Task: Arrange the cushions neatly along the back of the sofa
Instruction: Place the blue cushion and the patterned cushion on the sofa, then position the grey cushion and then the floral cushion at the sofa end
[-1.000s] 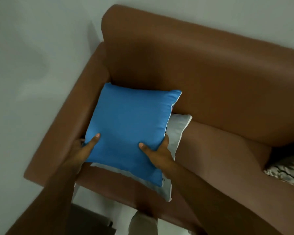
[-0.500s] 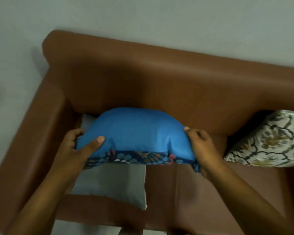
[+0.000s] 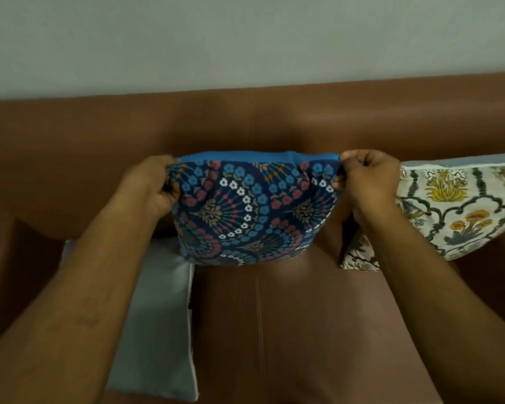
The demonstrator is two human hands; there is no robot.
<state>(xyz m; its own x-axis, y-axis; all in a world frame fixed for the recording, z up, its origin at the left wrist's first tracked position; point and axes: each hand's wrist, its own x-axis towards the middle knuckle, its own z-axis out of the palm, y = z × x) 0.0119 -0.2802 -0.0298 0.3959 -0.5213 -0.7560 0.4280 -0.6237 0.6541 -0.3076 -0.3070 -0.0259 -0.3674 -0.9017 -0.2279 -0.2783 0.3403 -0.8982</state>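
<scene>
A blue cushion (image 3: 254, 211) with a dark floral front stands upright against the brown sofa's backrest (image 3: 245, 121), its patterned face towards me. My left hand (image 3: 155, 185) pinches its top left corner and my right hand (image 3: 368, 179) pinches its top right corner. A cream cushion (image 3: 461, 211) with yellow flowers and grey lattice leans on the backrest just to the right, partly behind my right forearm. A plain grey cushion (image 3: 158, 310) lies flat on the seat at the lower left, partly under my left forearm.
The brown sofa seat (image 3: 289, 330) stretches below the cushions. The left armrest (image 3: 0, 258) rises at the left edge. A pale wall (image 3: 245, 39) stands behind the backrest.
The blue cushion was lifted off the grey one, turned so its floral face shows, and carried right to the middle of the backrest. Both hands shifted to its top corners.
</scene>
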